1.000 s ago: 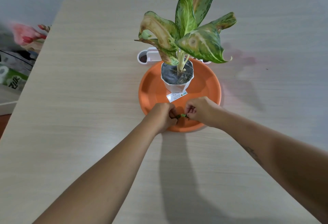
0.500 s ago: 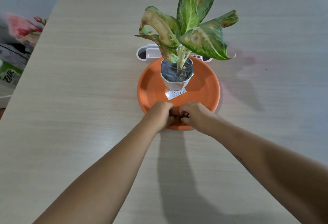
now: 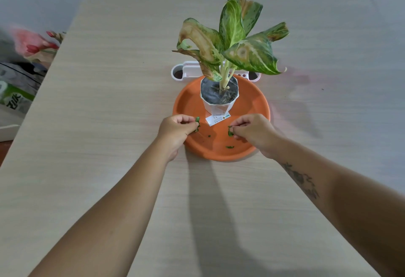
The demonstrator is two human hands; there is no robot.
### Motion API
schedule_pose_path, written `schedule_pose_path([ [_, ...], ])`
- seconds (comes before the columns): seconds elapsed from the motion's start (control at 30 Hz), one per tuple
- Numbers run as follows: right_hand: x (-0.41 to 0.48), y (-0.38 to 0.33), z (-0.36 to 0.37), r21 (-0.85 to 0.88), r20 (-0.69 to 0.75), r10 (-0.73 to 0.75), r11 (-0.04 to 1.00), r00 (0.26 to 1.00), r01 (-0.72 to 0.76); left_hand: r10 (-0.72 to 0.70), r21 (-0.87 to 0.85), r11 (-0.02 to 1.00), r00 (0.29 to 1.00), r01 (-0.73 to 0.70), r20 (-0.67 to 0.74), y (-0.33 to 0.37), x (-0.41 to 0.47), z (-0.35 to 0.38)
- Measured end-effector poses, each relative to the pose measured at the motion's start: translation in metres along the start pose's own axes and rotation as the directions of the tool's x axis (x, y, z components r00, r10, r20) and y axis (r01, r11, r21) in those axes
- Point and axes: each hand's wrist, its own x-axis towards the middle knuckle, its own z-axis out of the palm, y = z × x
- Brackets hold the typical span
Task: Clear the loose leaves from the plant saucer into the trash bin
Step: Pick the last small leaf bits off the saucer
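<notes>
An orange plant saucer (image 3: 252,101) lies on the pale wooden table, with a white potted plant (image 3: 219,101) standing in its far half. My left hand (image 3: 175,129) is at the saucer's near left rim, pinching a green leaf piece (image 3: 197,121). My right hand (image 3: 252,132) is over the near right part, pinching another green leaf piece (image 3: 230,132). Two small leaf scraps (image 3: 229,147) lie loose on the saucer floor between the hands. No trash bin is in view.
A white holder (image 3: 186,71) stands just behind the saucer. Off the table's left edge (image 3: 43,75) are red flowers (image 3: 32,44) and a green and white package (image 3: 15,99). The table (image 3: 109,123) stretches wide on both sides.
My hands were together at the saucer's near rim on one green leaf. They have moved apart, each holding a piece, and small scraps now lie on the saucer.
</notes>
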Motion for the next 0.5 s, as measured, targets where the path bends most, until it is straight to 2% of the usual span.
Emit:
schedule_pose_path([
  [0.07, -0.001, 0.0, 0.002, 0.01, -0.019, 0.012, 1.0, 1.0, -0.012, -0.009, 0.006, 1.0, 1.0, 0.009, 0.018, -0.002, -0.003, -0.002],
  [0.13, -0.002, 0.001, 0.004, -0.048, -0.047, -0.008, 0.999, 0.999, 0.006, 0.049, 0.139, 0.989, 0.998, -0.054, 0.042, -0.005, -0.003, -0.002],
  [0.23, -0.002, 0.005, 0.011, -0.306, -0.044, -0.098, 0.948, 0.994, 0.08, 0.169, 0.443, 0.867, 0.971, -0.228, 0.168, -0.005, -0.004, 0.002],
  [0.3, -0.005, 0.004, 0.017, -0.491, 0.003, -0.13, 0.863, 0.992, 0.114, 0.205, 0.538, 0.783, 0.946, -0.312, 0.252, -0.003, -0.001, 0.009],
  [0.37, -0.005, 0.001, 0.021, -0.603, 0.065, -0.124, 0.786, 0.99, 0.138, 0.196, 0.609, 0.703, 0.923, -0.367, 0.33, 0.0, 0.005, 0.017],
  [0.43, -0.004, 0.003, 0.024, -0.649, 0.114, -0.119, 0.743, 0.986, 0.165, 0.166, 0.68, 0.616, 0.909, -0.398, 0.381, 0.001, 0.011, 0.021],
  [0.5, -0.003, 0.011, 0.027, -0.627, 0.127, -0.139, 0.756, 0.982, 0.188, 0.159, 0.699, 0.586, 0.904, -0.41, 0.396, 0.0, 0.016, 0.022],
])
